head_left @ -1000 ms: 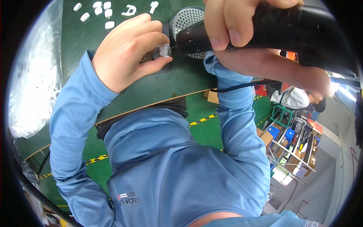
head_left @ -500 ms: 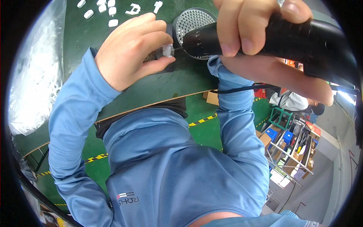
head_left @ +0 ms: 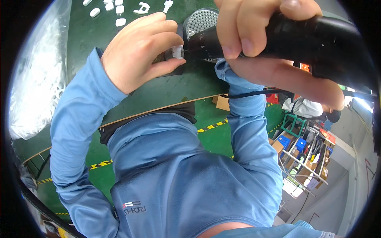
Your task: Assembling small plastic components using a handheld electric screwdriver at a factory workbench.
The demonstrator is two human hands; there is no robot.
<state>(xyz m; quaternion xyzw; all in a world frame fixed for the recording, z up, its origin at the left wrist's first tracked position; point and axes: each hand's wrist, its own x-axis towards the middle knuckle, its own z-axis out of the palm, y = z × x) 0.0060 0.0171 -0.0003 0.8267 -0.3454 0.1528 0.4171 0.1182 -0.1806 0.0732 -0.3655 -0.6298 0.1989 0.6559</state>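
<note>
My left hand (head_left: 137, 53) pinches a small white plastic part (head_left: 177, 52) between thumb and fingertips, above a dark patch on the green table (head_left: 198, 83). My right hand (head_left: 254, 35) is wrapped round a black electric screwdriver (head_left: 204, 44), which lies almost level and points left. Its thin bit reaches the right side of the white part; whether it sits in a screw is too small to tell. A round grey perforated metal dish (head_left: 200, 20) rests behind the screwdriver's nose, partly covered by it.
Several small white caps (head_left: 120, 22) and two white brackets (head_left: 141, 8) lie at the table's far side. A clear plastic bag of white pieces (head_left: 37, 83) covers the left. A black cable (head_left: 250, 94) runs by my right forearm. Another person (head_left: 303, 106) and shelving (head_left: 303, 158) are at right.
The screwdriver and my right hand have shifted slightly left, with the bit closer to the white part. My left hand has barely moved and keeps its pinch.
</note>
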